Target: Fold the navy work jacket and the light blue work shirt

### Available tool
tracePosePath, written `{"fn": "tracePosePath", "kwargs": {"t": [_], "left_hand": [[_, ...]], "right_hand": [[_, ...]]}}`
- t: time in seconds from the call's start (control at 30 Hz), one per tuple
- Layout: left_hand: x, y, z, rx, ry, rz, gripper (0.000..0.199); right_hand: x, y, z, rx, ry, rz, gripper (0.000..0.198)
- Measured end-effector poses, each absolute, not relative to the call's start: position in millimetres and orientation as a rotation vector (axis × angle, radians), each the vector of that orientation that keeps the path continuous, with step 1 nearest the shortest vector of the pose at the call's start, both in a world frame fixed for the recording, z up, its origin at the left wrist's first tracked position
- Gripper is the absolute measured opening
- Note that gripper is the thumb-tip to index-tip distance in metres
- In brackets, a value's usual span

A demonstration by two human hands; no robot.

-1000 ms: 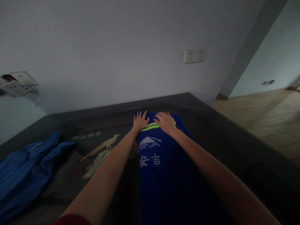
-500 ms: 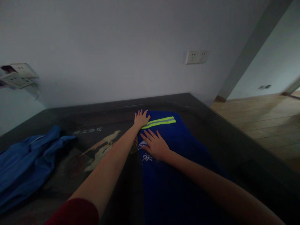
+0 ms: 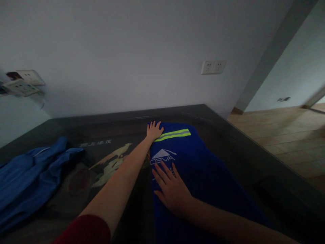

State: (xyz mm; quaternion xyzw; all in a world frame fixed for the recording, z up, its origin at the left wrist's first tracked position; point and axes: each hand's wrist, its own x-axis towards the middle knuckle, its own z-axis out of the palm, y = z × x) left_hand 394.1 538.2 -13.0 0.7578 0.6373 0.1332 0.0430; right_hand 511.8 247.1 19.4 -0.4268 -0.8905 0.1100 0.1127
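Observation:
A dark blue work garment (image 3: 203, 169) lies flat and folded lengthwise on a dark tabletop. It carries a yellow-green and grey reflective strip (image 3: 175, 134) near its far end and a white printed logo (image 3: 162, 156) below that. My left hand (image 3: 154, 131) rests with fingers spread on the far left corner, beside the strip. Lower down, my right hand (image 3: 172, 191) lies flat on the cloth, fingers apart, partly covering white printed characters under the logo. Neither hand grips the fabric. The garment's near end fades into shadow.
To the left, a crumpled lighter blue garment (image 3: 33, 179) lies on the dark tabletop (image 3: 101, 122), which has a painted bird (image 3: 114, 156). A pale wall with sockets (image 3: 213, 67) stands behind. Beyond the right edge is a tiled floor (image 3: 274, 132).
My right hand has slid down the garment toward me, uncovering the logo. My left hand stays on the far corner. The view has shifted slightly.

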Motion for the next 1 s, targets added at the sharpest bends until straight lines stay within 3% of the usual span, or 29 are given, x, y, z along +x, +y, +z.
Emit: {"fn": "tracePosePath", "kwargs": {"t": [0.43,0.67,0.8,0.9,1.0], "left_hand": [[396.0,534.7,-12.1,2.314,1.937,0.471,0.061],[394.6,502.0,25.1,2.533,1.707,0.974,0.039],[387.2,459.4,35.2,2.567,1.587,0.691,0.034],[387.0,422.2,28.2,2.617,1.470,0.348,0.045],[391.0,397.6,20.1,2.627,1.510,0.233,0.053]], "right_hand": [[531.9,208.9,34.9,-1.059,-2.734,0.679,0.055],[534.0,208.7,41.5,-1.047,-2.745,0.660,0.055],[534.1,208.5,40.8,-1.038,-2.751,0.622,0.055],[534.1,208.7,37.7,-1.031,-2.755,0.589,0.056],[533.9,209.0,35.6,-1.034,-2.745,0.561,0.055]]}}
